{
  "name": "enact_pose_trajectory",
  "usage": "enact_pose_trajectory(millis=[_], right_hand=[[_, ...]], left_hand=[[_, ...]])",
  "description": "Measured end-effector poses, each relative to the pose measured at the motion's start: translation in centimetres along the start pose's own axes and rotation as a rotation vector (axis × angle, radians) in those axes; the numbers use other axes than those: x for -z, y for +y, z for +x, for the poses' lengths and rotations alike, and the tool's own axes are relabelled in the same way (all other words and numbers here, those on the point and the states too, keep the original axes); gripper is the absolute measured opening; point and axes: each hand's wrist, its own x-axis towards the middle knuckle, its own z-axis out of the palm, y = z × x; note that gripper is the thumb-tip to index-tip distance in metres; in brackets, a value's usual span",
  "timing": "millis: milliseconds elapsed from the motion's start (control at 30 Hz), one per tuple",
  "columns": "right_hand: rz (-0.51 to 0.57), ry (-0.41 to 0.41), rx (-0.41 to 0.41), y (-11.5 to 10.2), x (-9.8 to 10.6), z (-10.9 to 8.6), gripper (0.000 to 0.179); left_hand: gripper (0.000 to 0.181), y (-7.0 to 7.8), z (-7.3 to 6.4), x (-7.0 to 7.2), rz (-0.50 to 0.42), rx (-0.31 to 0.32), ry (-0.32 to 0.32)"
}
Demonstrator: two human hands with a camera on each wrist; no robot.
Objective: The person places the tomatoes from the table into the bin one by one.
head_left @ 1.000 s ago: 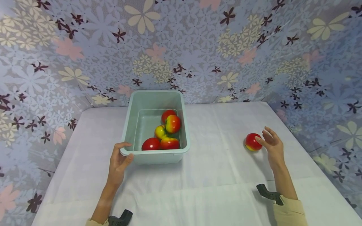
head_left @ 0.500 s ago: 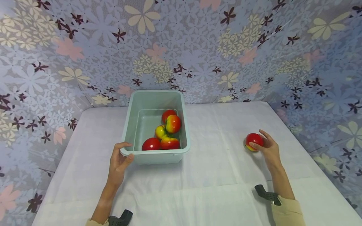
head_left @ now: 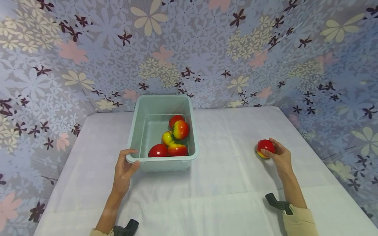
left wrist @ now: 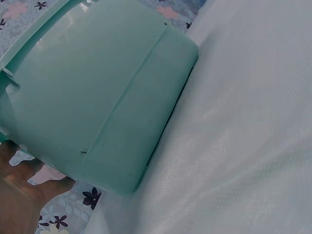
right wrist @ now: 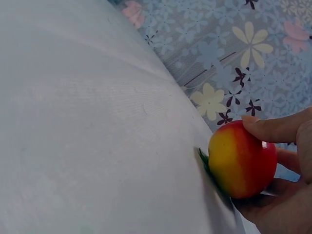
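Note:
A round red-and-yellow fruit (head_left: 265, 146) lies on the white-covered table at the right. My right hand (head_left: 282, 159) holds it from its right side. In the right wrist view, the thumb lies along the glossy fruit (right wrist: 241, 160), the other fingers are partly behind it, and a green leaf (right wrist: 203, 158) shows beside the cloth. At the left, my left hand (head_left: 123, 172) grips the near-left corner of a pale green plastic bin (head_left: 165, 165), thumb outside the front wall and a finger over the rim. Inside the bin sit several similar fruits (head_left: 180, 129), bunched toward its right and near sides.
White cloth (head_left: 224, 183) covers the table, with creases across its front. Flower-patterned fabric (head_left: 206, 59) rises behind the table and along both sides. Dark wrist mounts (head_left: 277, 201) sit at both sleeves.
My right hand has moved slightly left and closed around the fruit, which stays nearly in place. The left hand and the bin hold still.

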Motion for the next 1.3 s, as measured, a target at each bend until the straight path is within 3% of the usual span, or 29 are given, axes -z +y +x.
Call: enact_pose_trajectory(millis=[267, 500, 600, 867, 1133, 1300], right_hand=[[0.046, -0.002, -0.007, -0.3, -0.6, 0.3, 0.068], [0.363, -0.084, -0.008, -2.3, -1.5, 0.1, 0.068], [0.417, -0.116, 0.014, -3.5, -2.3, 0.3, 0.065], [0.355, -0.179, 0.112, -6.7, -4.8, 1.2, 0.064], [0.274, -0.224, 0.218, -8.4, -7.2, 0.8, 0.059], [0.281, -0.259, 0.270, -9.0, -8.2, 0.0, 0.059]], left_hand=[[0.030, 0.1, 0.3, 0.2, -0.001, -0.027, -0.001], [0.030, 0.3, 0.7, 0.3, 0.010, -0.020, 0.002], [0.030, 0.4, 0.7, 0.3, 0.011, -0.022, 0.003], [0.029, 0.6, 1.0, 0.4, 0.013, -0.052, 0.003], [0.030, 0.4, 0.5, 0.3, 0.016, -0.007, 0.015], [0.030, 0.2, -0.2, 0.1, 0.036, 0.010, 0.005]])
